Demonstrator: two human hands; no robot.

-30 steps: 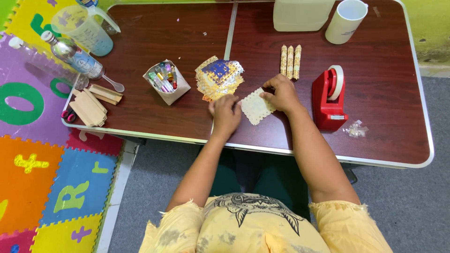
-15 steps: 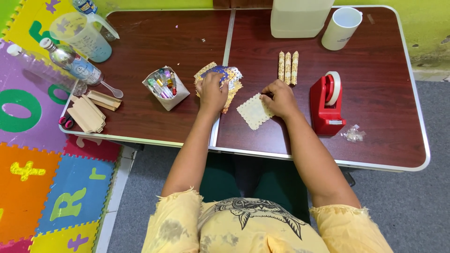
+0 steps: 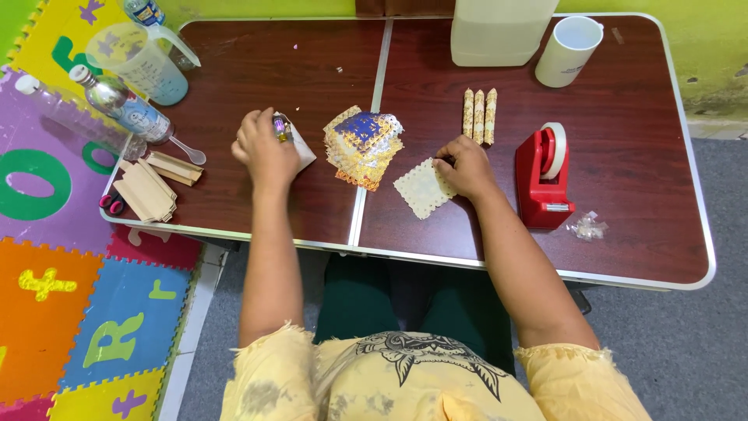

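Dark reddish-brown laminate covers the folding table (image 3: 257, 70), which is split by a centre seam and edged in pale metal. The left hand (image 3: 263, 148) lies over a small white box (image 3: 300, 148) of coloured sticks, hiding nearly all of it; only a corner and a few tips show past the knuckles. Whether the fingers grip anything inside cannot be told. The right hand (image 3: 465, 166) rests with its fingertips pressed on the upper right corner of a cream square of scallop-edged paper (image 3: 423, 189), flat on the table just right of the seam. Between the hands sits a fanned stack of patterned papers (image 3: 363, 140), gold and blue, straddling the seam and close to the cream square; whether they touch is hard to tell.

Three rolled paper tubes (image 3: 478, 115) lie side by side just above the right hand. A red tape dispenser (image 3: 543, 175) stands just to its right, and a small crumple of clear film (image 3: 586, 228) lies near the front edge. A white cup (image 3: 569, 51) and a pale container (image 3: 502, 30), cut off by the frame top, stand at the back. On the far left, a measuring jug (image 3: 140, 62), a bottle (image 3: 125, 105) lying on its side, and wooden sticks (image 3: 148, 187) crowd the table's corner, some overhanging the edge. Bare tabletop lies open behind the papers and to the right of the dispenser.
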